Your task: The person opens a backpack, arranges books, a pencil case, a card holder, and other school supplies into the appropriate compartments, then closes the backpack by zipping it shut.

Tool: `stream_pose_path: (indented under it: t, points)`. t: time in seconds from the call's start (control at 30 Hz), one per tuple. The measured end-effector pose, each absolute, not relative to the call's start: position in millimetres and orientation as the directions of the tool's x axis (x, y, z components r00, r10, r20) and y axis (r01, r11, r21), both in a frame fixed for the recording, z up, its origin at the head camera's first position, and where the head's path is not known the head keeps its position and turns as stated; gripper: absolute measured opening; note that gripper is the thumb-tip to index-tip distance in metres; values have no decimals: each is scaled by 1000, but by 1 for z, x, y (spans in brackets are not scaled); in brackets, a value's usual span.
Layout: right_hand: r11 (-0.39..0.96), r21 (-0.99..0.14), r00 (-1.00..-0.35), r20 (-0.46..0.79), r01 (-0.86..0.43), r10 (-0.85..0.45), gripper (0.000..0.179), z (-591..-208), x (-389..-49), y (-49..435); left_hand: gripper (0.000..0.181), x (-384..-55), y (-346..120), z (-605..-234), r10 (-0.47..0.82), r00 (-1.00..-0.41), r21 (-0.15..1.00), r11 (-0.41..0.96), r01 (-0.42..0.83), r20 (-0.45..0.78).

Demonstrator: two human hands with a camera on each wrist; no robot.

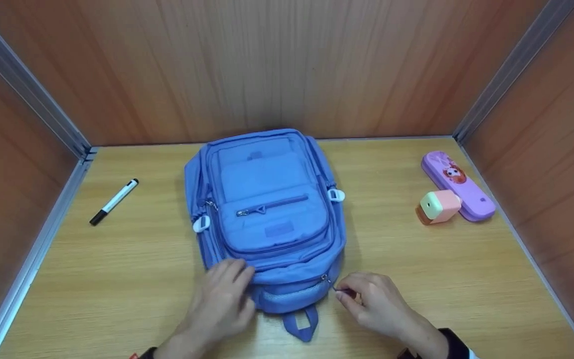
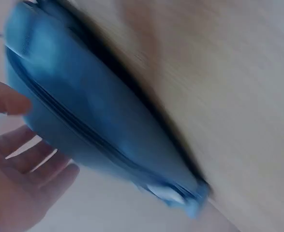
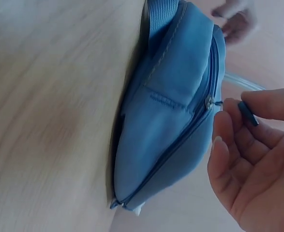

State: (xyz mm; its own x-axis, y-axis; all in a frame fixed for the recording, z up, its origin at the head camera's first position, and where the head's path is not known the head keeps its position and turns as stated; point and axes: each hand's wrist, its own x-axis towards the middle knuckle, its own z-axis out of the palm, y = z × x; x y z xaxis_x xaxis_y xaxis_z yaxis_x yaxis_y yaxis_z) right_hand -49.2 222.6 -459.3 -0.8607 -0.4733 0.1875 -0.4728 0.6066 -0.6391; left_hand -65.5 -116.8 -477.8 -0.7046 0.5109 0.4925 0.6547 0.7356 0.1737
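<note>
A blue backpack (image 1: 272,239) lies on the table with its front pocket up and its top handle loop (image 1: 300,326) towards me. My right hand (image 1: 374,301) pinches the zipper pull (image 3: 248,113) between thumb and forefinger at the bag's near right corner; the pull's slider (image 3: 209,102) sits on the main zipper. At the near left edge is my left hand (image 1: 224,299), its fingertips over the fabric. The left wrist view, blurred, shows that hand's fingers (image 2: 50,169) spread and fairly straight beside the bag's zipped side, gripping nothing.
To the left lies a white marker (image 1: 114,202) with black ends. A purple case (image 1: 471,197) with a cartoon picture is at the right, and a small pink and mint block-shaped thing (image 1: 439,206) stands against it. Wooden panels (image 1: 277,70) wall the table's back and sides.
</note>
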Motion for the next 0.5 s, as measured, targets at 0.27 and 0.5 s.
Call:
stream_pose_path:
  t: [0.27, 0.5]
  points:
    - [545, -684, -847, 213, -485, -487, 6, -461, -44, 216, 43, -60, -49, -470, 621, -664, 43, 716, 697, 417]
    - [539, -691, -844, 199, -481, -499, 8, -463, -43, 220, 34, -66, -34, -474, 668, -637, -91, 714, 694, 384]
